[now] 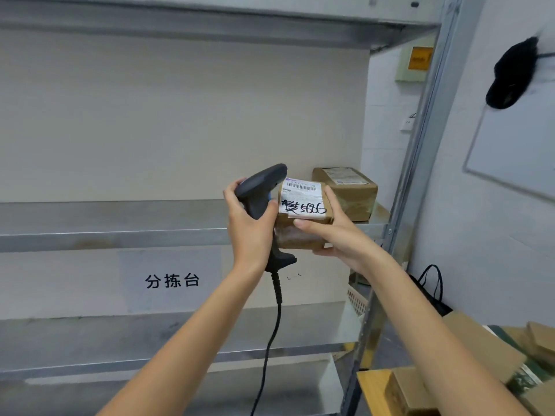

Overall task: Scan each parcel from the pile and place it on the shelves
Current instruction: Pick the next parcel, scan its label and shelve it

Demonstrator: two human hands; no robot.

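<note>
I see a black cap (510, 75) hanging on the white wall at about two o'clock, and just below it the tilted corner of a whiteboard (516, 151). Nearer one o'clock there is a pale wall box with an orange label (420, 57); its text is too blurred for me to read. A small white wall socket (407, 124) sits beneath it. Down at four o'clock a black bag with looped handles (432, 291) stands by the wall. At about eight o'clock a pale sign (171, 280) carries three printed characters.
</note>
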